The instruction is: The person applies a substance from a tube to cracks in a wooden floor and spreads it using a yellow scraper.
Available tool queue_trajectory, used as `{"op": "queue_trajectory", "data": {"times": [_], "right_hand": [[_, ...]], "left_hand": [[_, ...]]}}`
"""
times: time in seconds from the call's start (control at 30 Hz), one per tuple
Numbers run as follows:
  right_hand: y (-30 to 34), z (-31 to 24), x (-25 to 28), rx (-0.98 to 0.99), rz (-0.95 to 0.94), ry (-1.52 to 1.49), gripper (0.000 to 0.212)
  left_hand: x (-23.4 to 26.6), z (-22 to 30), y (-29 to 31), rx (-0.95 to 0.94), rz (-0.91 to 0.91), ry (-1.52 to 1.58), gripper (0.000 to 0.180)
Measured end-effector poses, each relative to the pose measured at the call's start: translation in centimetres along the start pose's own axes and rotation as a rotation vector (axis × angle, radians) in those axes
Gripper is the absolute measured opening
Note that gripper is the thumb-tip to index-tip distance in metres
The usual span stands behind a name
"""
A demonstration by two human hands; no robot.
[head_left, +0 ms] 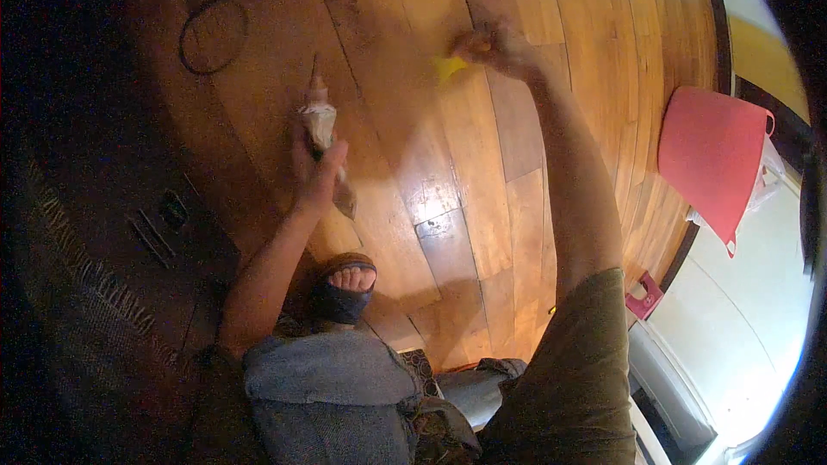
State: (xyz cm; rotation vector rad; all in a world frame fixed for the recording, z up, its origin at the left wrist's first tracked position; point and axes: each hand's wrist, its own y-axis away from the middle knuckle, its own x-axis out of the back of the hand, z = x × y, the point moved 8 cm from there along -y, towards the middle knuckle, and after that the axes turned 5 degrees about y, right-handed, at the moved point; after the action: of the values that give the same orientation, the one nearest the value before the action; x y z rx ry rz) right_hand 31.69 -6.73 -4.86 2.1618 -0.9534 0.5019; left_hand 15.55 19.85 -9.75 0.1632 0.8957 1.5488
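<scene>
Above the wooden floor (517, 232), my left hand (317, 176) is closed around a large spiral seashell (319, 125). The shell's narrow tip points away from me, and its other end shows below my fingers. My right arm reaches far forward, and my right hand (489, 45) pinches a small, soft-looking yellow piece (450, 67), perhaps a cloth. Motion blurs that hand and the yellow piece, which is apart from the shell.
A thin dark ring (183, 50) lies on the floor at far left. Dark small items (172, 211) lie near a fringed rug (108, 293). My sandalled foot (349, 280) is below the shell. A red-pink bag (713, 151) and a pink object (644, 295) stand at right.
</scene>
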Motion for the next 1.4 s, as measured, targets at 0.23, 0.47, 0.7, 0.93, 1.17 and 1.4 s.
{"op": "queue_trajectory", "data": {"times": [0.23,0.47,0.7,0.93,1.17,1.4], "right_hand": [[-0.1,4.6,0.0,-0.181,0.238,0.375,0.014],[1.9,0.6,1.5,-0.237,0.239,0.525,0.019],[2.6,-1.8,1.9,-0.235,0.243,0.503,0.021],[3.8,-3.8,0.9,-0.132,0.364,0.746,0.022],[3.7,-3.5,0.8,-0.164,0.367,0.5,0.024],[4.2,-3.0,0.0,-0.223,0.381,0.58,0.024]], "left_hand": [[-0.1,1.0,-0.2,-0.128,-0.034,-0.092,0.054],[-0.2,0.9,0.0,-0.021,-0.001,-0.107,0.059],[-1.0,2.6,0.6,-0.108,-0.028,-0.121,0.058],[-0.2,1.9,-0.1,-0.132,0.006,-0.116,0.061],[-0.5,3.4,0.5,-0.202,0.039,-0.155,0.06],[1.3,0.6,-0.3,-0.096,0.013,-0.081,0.058]]}}
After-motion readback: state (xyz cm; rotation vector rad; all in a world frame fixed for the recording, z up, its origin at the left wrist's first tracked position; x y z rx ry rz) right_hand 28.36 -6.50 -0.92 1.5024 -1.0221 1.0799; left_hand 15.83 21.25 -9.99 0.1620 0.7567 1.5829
